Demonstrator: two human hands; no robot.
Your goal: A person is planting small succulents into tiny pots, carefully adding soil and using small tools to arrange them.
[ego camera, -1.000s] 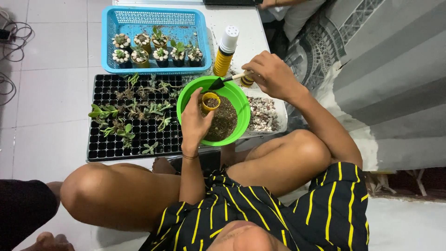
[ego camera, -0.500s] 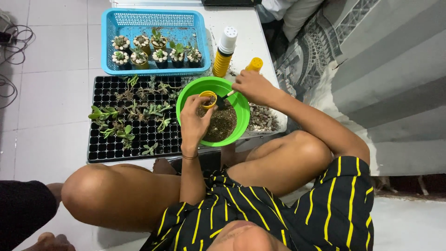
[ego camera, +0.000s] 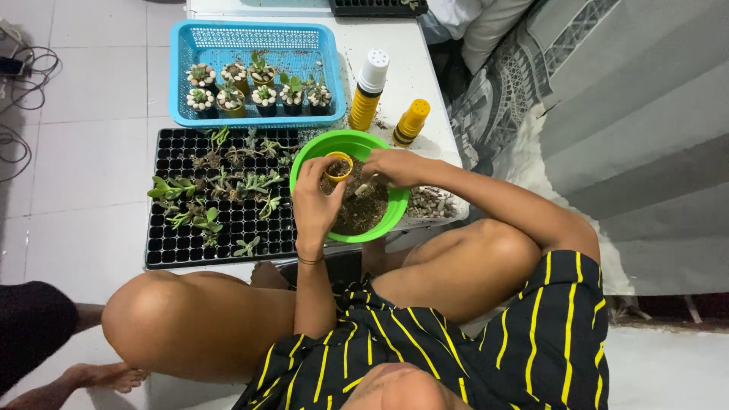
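Observation:
My left hand point(ego camera: 314, 199) holds a small yellow pot point(ego camera: 337, 168) upright over the green bowl point(ego camera: 319, 149), which is partly filled with dark soil point(ego camera: 357, 216). My right hand point(ego camera: 396, 167) reaches into the bowl from the right. Its fingers are closed on a small scoop point(ego camera: 364, 187) that points down at the soil beside the pot. The two hands are close together above the bowl.
A black seedling tray point(ego camera: 190, 243) with succulent cuttings lies left of the bowl. Behind it, a blue basket point(ego camera: 258, 38) holds several potted succulents. Two stacks of yellow pots point(ego camera: 367, 91) point(ego camera: 411, 121) and a tray of pebbles point(ego camera: 433, 203) are on the right. Another person's foot point(ego camera: 99, 376) is at the bottom left.
My right hand has come from the right side, near the pebble tray and pot stacks, into the bowl with the scoop. The left hand has kept the yellow pot over the bowl.

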